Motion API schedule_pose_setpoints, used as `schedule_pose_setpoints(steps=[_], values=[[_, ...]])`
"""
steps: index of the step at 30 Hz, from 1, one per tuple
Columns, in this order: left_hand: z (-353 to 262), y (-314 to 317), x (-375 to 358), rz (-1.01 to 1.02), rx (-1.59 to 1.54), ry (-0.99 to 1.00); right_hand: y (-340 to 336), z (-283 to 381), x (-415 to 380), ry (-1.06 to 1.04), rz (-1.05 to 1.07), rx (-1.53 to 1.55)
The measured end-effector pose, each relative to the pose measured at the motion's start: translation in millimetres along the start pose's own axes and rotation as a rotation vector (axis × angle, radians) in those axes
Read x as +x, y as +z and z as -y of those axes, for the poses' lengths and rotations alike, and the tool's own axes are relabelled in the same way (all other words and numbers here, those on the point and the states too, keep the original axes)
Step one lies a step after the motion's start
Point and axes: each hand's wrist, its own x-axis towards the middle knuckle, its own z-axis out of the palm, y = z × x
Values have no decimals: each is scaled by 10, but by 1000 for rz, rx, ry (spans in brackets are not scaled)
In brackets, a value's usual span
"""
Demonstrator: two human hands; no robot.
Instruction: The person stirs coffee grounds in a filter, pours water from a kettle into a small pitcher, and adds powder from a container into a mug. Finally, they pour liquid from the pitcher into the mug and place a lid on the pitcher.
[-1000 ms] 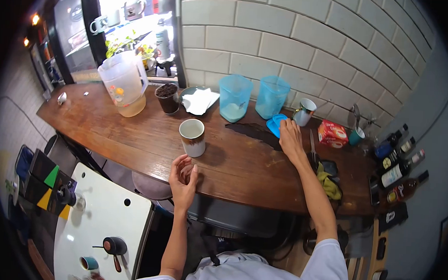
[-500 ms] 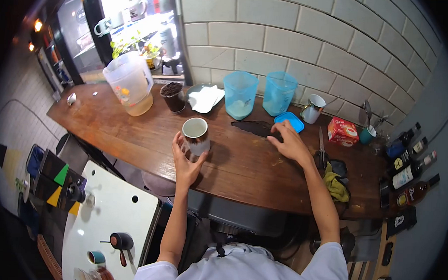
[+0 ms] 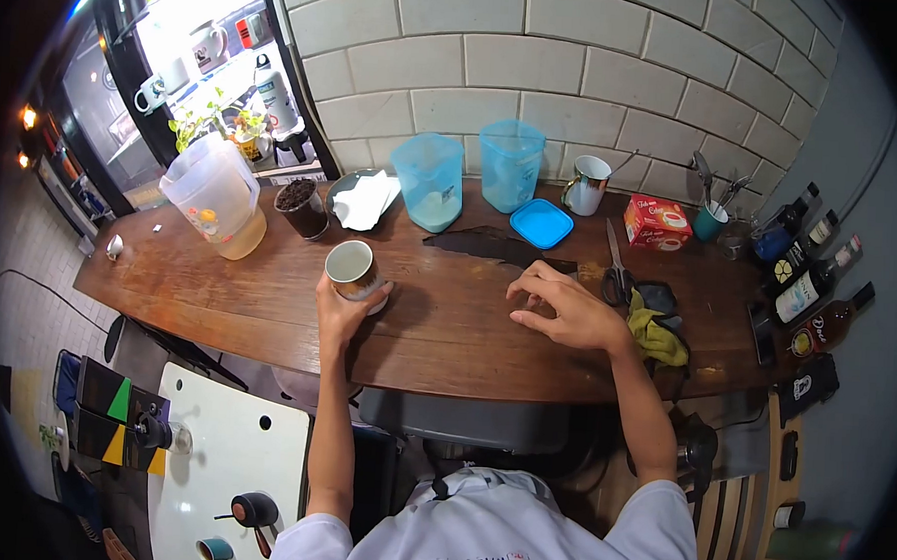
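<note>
My left hand (image 3: 341, 313) is wrapped round a mug (image 3: 353, 268) with a pale inside and a shiny, patterned outside. The mug stands upright on the wooden counter or hangs just over it; its base is partly hidden. Over the counter to the right, my right hand (image 3: 575, 314) has loosely bent fingers, with thumb and fingers apart and nothing visible in them. Beyond it lie a square blue lid (image 3: 542, 224) and a torn-looking dark patch (image 3: 485, 246). Scissors (image 3: 617, 275) and a yellow-green cloth (image 3: 656, 334) are just right of that hand.
Along the wall stand a clear plastic pitcher (image 3: 212, 195), a cup of dark grounds (image 3: 301, 212), a plate with white paper (image 3: 365, 198), two blue containers (image 3: 428, 184), another mug (image 3: 586, 186) and a red box (image 3: 657, 223). Bottles (image 3: 806, 291) line the right side.
My left hand has closed more fully round the mug. My right hand has drawn back from the blue lid toward me. The whole view has shifted slightly.
</note>
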Motion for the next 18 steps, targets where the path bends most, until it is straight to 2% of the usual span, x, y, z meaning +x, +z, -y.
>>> schedule_pose_setpoints(steps=[2,5,10,12,14,16,18], values=[[-4,-47,45,96,-28,-39,59,22,-3,-34,4,22],[26,-52,17,95,-60,-1,183,92,25,-107,7,58],[-315,-312,-260,-38,-35,48,401,337,116,-221,-12,150],[-452,-490,-406,-132,-32,232,539,427,179,-270,-56,271],[-472,-718,-560,-177,-47,168,728,518,302,-308,-16,334],[-443,-936,-687,-209,-26,466,970,623,457,-352,39,402],[-523,-1136,-1011,-253,-99,363,1318,694,658,-363,70,532]])
